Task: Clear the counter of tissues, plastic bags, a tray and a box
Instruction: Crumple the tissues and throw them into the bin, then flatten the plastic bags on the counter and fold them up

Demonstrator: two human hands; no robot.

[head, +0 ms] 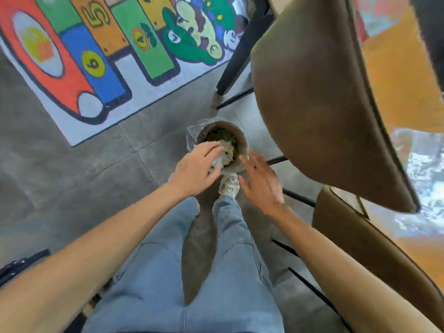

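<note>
A small round waste bin lined with a clear plastic bag stands on the grey floor in front of my feet. Crumpled white tissue or plastic lies on top of dark green and yellow rubbish inside it. My left hand hovers over the bin's near left rim with straight fingers, fingertips at the white wad. My right hand is at the bin's near right side, fingers spread and holding nothing. The hands are slightly blurred.
Two brown upholstered chairs with black legs stand close on the right, beside an orange wooden counter bearing clear plastic. A colourful numbered play rug covers the floor at upper left. My shoe is just below the bin.
</note>
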